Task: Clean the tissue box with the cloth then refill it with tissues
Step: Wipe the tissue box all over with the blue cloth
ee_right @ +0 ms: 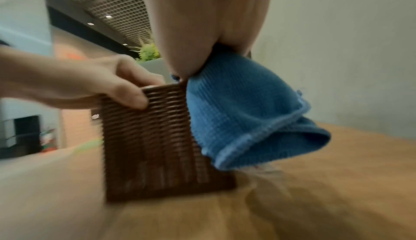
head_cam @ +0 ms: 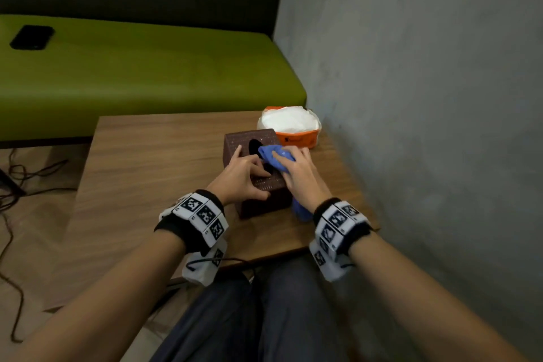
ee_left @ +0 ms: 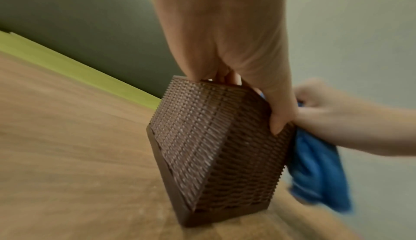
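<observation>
Left hand (head_cam: 245, 173) is gripping the tissue box (ee_left: 209, 147) by the table's (head_cam: 141, 173) right edge; right hand (head_cam: 296, 172), clutching the cloth (ee_right: 243, 117), is wiping (cleaning step). Refilling from the tissue pack (head_cam: 291, 126) follows.

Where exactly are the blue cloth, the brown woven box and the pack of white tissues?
blue cloth (ee_right: 236, 112): right wrist view, on its ribbed hanging fold.
brown woven box (ee_left: 202, 147): left wrist view, on its woven side wall.
pack of white tissues (head_cam: 289, 122): head view, on the white tissue top.

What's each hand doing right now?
Left hand: grips the brown tissue box, steadying it.
Right hand: holds the blue cloth against the box top.
</observation>
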### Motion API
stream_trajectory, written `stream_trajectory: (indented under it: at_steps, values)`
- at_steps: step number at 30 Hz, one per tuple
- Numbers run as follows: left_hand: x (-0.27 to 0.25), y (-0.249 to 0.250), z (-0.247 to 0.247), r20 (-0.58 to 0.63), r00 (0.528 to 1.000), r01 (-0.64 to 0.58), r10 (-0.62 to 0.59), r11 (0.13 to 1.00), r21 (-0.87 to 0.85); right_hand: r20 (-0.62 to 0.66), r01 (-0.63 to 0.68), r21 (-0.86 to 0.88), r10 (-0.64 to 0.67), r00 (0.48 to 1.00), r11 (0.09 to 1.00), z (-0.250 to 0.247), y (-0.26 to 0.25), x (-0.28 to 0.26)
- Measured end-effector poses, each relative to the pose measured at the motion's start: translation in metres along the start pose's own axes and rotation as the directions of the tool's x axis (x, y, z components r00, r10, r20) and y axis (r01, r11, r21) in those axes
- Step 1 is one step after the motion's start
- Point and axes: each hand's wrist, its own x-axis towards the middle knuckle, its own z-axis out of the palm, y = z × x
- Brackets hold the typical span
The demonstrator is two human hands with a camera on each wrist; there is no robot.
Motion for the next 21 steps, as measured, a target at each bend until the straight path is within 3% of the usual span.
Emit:
stream_trajectory:
  at_steps: [3,6,9,13,15,18,21]
  values:
    - [0.001,-0.003,-0.003,0.007,1.000,0.008,-0.008,1.000,0.020,0.013,-0.039,-0.005,0.039,0.999,0.999,0.004,-0.009,0.011]
    - [0.001,-0.006,-0.006,0.021,1.000,-0.007,0.006,1.000,0.012,0.034,0.034,-0.004,-0.034,0.999,0.999,-0.002,-0.007,-0.023]
    - [0.001,0.000,-0.003,0.039,0.998,-0.041,0.039,0.999,0.032,0.068,0.044,-0.033,-0.042,0.997,0.998,-0.009,0.002,-0.012]
    - [0.001,-0.001,-0.016,0.156,0.985,-0.082,0.069,0.994,0.074,0.004,-0.105,-0.004,0.105,0.994,0.994,-0.001,-0.005,0.019]
    - [0.003,-0.010,-0.034,0.243,0.969,-0.095,0.051,0.980,0.174,0.005,-0.097,0.004,0.097,0.995,0.995,0.005,-0.015,0.005]
    - [0.003,-0.007,-0.040,0.282,0.956,-0.019,-0.080,0.943,0.333,0.000,-0.055,0.047,0.055,0.999,0.997,0.012,-0.031,-0.019]
    - [-0.007,0.013,-0.012,0.151,0.974,0.138,-0.170,0.969,0.204,-0.081,-0.096,0.088,0.103,0.991,0.991,0.019,-0.039,-0.019]
